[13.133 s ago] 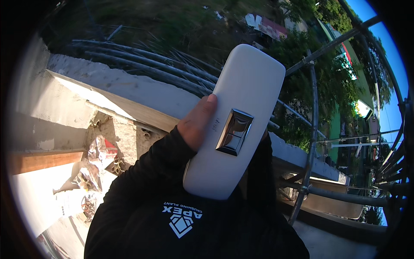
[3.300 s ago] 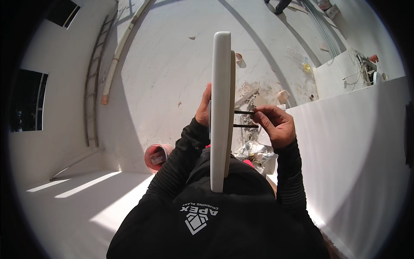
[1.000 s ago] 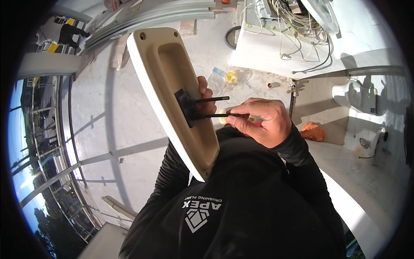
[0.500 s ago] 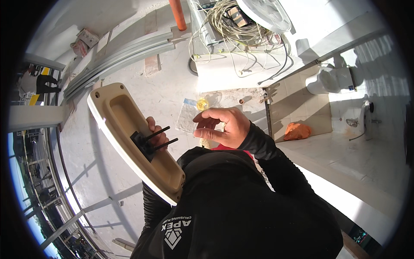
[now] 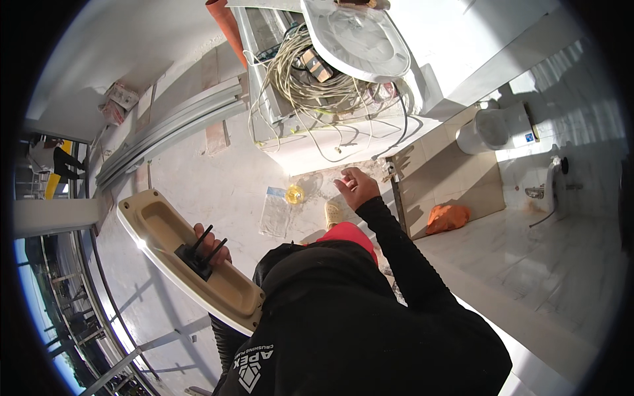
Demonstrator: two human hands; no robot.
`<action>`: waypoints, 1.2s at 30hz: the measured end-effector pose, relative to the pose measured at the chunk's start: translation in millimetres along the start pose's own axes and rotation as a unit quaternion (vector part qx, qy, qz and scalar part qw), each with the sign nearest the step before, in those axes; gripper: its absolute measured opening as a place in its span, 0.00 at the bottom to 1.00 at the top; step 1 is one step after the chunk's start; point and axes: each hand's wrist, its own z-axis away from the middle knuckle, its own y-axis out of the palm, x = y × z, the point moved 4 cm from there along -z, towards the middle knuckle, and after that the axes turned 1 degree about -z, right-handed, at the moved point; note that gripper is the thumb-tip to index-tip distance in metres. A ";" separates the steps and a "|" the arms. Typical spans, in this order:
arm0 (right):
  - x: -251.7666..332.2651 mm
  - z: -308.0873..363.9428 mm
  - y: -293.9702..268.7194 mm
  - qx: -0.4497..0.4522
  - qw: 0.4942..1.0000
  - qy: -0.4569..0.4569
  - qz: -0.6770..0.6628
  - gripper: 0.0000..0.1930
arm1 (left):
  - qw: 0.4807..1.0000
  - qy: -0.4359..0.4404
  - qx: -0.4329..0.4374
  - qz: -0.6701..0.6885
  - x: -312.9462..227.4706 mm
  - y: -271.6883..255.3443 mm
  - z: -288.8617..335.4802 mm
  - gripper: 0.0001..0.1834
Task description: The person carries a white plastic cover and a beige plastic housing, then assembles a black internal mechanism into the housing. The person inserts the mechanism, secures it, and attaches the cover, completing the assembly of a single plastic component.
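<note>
My left hand (image 5: 212, 245) grips a cream toilet tank lid (image 5: 148, 228), held tilted at my left with its hollow underside up. Its fingers curl over the far edge, beside a black flush-button fitting (image 5: 191, 263) with two thin rods standing up from the lid's underside. The palm is hidden behind the lid. My right hand (image 5: 358, 187) is in the air ahead of my body, with nothing in it, thumb and fingers apart and loosely bent. Below it on the floor lie a round yellow item (image 5: 294, 194) and a clear plastic bag (image 5: 273, 214).
Ahead, a white ledge (image 5: 297, 155) bears coiled cable (image 5: 290, 76) and a white oval toilet seat (image 5: 360, 39). Metal profiles (image 5: 172, 132) lie at far left. On the right are a toilet (image 5: 485, 129) and an orange bag (image 5: 447, 218). Another person (image 5: 65, 162) stands far left.
My right hand has moved away from the lid, forward and to the right. The lid in my left hand has shifted left and lower in view. The view has turned, showing more of the ledge.
</note>
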 end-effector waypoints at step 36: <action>15.1 -304.1 -139.9 -0.096 0.875 -0.161 0.446 0.32 | 0.978 -0.044 -0.072 -0.189 19.1 15.7 -59.8 0.13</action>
